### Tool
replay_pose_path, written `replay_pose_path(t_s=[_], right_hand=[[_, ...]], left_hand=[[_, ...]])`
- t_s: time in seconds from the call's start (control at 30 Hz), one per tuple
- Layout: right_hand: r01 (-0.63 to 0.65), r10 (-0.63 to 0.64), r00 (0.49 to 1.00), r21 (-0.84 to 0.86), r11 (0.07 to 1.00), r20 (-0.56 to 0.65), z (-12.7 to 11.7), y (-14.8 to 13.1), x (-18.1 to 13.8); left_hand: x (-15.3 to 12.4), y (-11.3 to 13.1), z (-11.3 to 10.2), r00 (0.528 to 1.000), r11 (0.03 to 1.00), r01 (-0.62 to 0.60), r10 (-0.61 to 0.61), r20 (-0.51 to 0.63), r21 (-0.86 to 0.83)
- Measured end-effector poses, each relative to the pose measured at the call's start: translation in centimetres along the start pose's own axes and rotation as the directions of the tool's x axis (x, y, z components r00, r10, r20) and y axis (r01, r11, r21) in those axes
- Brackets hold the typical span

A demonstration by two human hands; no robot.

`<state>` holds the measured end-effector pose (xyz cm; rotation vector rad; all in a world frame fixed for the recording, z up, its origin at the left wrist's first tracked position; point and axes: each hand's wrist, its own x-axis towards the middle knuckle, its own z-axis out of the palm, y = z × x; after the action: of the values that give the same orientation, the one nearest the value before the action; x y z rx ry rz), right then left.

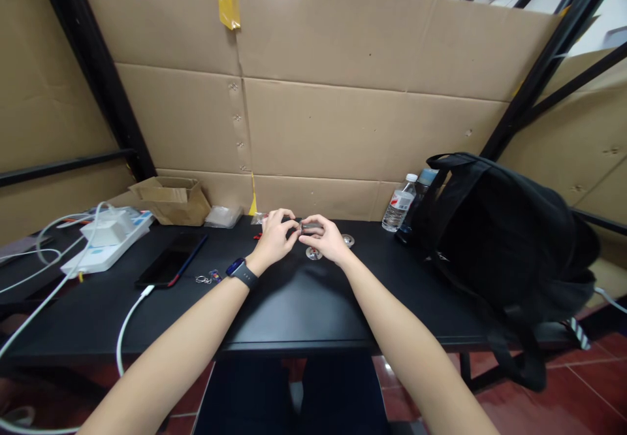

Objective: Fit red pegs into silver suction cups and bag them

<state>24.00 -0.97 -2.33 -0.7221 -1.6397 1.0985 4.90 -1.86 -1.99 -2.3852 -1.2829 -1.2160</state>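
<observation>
My left hand (275,238), with a dark watch (239,270) on its wrist, meets my right hand (326,239) above the black table. Between the fingertips of both hands is a small thin metallic piece (301,228); its kind cannot be made out. Both hands are closed around it in a pinch. Just under my right hand lies a round, shiny disc (313,253) with something reddish at its middle. A second round shiny disc (348,240) sits to the right of that hand. Small red pieces (257,236) show beside my left hand.
A phone (172,260) on a white cable, keyrings (208,278) and a white power strip (108,242) lie left. Behind are a brown paper box (176,200) and a clear plastic packet (223,217). A water bottle (399,204) and black backpack (509,245) stand right. Cardboard (323,128) walls the back.
</observation>
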Motion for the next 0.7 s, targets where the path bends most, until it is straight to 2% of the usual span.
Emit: replay_pose_path(t_s=[0.37,0.5,0.7], right_hand=[[-0.032,0.032,0.999,0.005,0.999,-0.003,0.1,0.3,0.0],[-0.050,0.054,0.998,-0.139,0.989,0.027,-0.8,0.6,0.4],[0.113,-0.095,0.993,-0.399,0.910,0.064,-1.5,0.8,0.9]], left_hand=[[0.0,0.4,-0.3,1.000,1.000,-0.018,0.018,0.008,0.014],[0.3,0.4,-0.5,1.000,1.000,0.019,-0.019,-0.018,0.022],[0.2,0.4,-0.6,1.000,1.000,-0.004,0.004,-0.006,-0.010]])
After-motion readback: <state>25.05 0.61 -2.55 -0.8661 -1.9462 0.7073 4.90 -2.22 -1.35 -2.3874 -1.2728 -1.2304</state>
